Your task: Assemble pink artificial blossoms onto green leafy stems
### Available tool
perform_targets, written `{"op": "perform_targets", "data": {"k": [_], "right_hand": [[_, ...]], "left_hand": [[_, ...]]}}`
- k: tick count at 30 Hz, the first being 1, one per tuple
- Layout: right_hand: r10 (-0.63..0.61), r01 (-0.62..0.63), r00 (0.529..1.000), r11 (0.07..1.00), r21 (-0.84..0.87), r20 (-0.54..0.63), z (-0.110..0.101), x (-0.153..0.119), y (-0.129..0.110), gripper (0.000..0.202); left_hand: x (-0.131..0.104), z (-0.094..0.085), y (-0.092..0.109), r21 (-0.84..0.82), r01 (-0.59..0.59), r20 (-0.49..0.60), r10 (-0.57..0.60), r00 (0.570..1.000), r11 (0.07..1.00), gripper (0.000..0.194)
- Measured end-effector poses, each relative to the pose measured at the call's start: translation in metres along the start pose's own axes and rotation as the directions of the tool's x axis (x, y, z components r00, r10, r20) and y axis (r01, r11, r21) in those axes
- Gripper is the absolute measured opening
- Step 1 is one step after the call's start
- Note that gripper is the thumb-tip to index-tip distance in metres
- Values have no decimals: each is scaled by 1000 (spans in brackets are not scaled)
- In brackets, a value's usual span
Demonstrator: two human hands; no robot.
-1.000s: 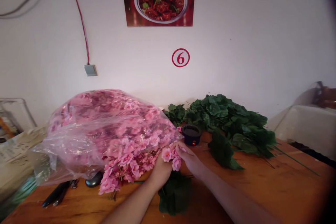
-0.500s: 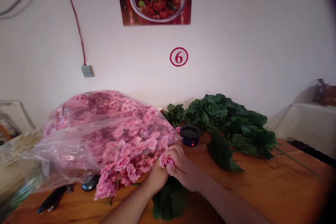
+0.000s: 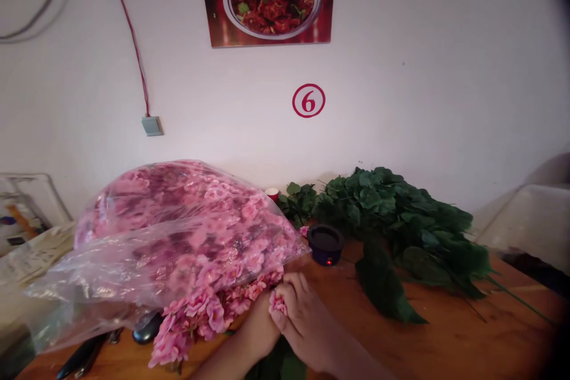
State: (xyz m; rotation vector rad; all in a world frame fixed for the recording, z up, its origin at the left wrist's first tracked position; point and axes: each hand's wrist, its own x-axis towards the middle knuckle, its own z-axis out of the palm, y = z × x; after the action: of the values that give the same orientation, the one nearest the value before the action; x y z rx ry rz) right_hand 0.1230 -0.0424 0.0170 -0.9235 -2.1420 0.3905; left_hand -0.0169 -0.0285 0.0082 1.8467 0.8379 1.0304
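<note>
Curled fingers of my right hand (image 3: 299, 317) close around a small pink artificial flower (image 3: 278, 303), whose petals show between thumb and fingers. Pressed up beside it is my left hand (image 3: 263, 322); its fingers are hidden behind the right hand, so what it holds cannot be seen. Below both hands are dark green artificial leaves (image 3: 280, 361), cut off by the lower picture edge. Just left of my wrists, a spray of pink artificial flowers (image 3: 196, 317) lies on the wooden table (image 3: 445, 344), partly under a clear bag.
The large clear plastic bag (image 3: 111, 273) is full of pink flowers. A small dark round pot (image 3: 326, 243) with a red light stands beyond my hands. Green leaf stems (image 3: 392, 208) are heaped at back right. A black-handled tool (image 3: 82, 356) lies at front left.
My hands sit slightly lower in the picture, as does the whole table scene. The right fingers now cover more of the pink flower, and less of the leaves below shows.
</note>
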Motion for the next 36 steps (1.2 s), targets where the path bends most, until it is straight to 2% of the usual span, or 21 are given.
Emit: {"op": "perform_targets", "data": {"k": [4,13,17,22,27,31,36], "right_hand": [[-1,1,1000,1000,-15,-6,-1,0,-2,22],[-18,37,996,975,217,-86,-14,10,10,42],[-25,48,996,963,265,-90,-9,14,19,32],[26,3,995,953,302,-92,2,15,30,42],[102,-48,988,914,404,-115,14,13,37,27],[130,-44,977,901,431,-172,16,14,37,21],[117,-31,983,865,502,-141,9,16,43,12]], "left_hand": [[0,-1,-3,3,-13,6,13,1000,1000,22],[6,-5,-4,22,10,-91,-8,996,1000,18],[10,-5,-14,-7,-4,-45,4,999,1000,18],[13,-4,-20,-53,13,37,-11,999,999,18],[13,-5,-20,-25,26,120,-23,993,999,24],[13,-4,-26,-79,53,99,-45,994,995,24],[15,-1,-33,-200,102,31,-97,995,974,8]]}}
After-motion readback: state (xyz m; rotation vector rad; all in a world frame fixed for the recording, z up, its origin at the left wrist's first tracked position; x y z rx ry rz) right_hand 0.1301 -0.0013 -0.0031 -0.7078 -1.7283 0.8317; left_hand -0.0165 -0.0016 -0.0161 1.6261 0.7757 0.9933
